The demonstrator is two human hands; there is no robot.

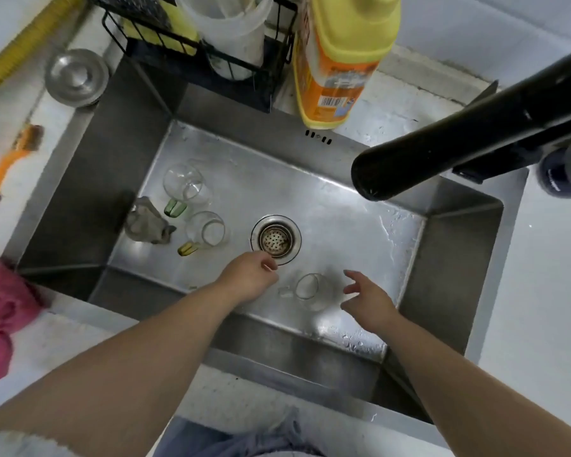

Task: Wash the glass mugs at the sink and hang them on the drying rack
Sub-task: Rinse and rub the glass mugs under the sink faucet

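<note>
Three glass mugs lie on their sides in the steel sink [350, 219]. One with a green handle [185, 188] and one with a yellow handle [208, 230] rest at the left. A clear-handled mug [310, 290] lies near the front wall, between my hands. My left hand [249, 278] hovers just left of its handle, fingers loosely curled, holding nothing. My right hand [365, 298] is open just to the right of the mug, fingers spread, not touching it.
The black faucet [459, 150] reaches over the sink from the right, no water running. A grey rag [147, 224] lies by the left mugs, the drain strainer [275, 240] mid-sink. Yellow detergent bottle [338, 61], black wire caddy [198, 44], orange brush [10, 159] and pink cloth [4, 311] surround the basin.
</note>
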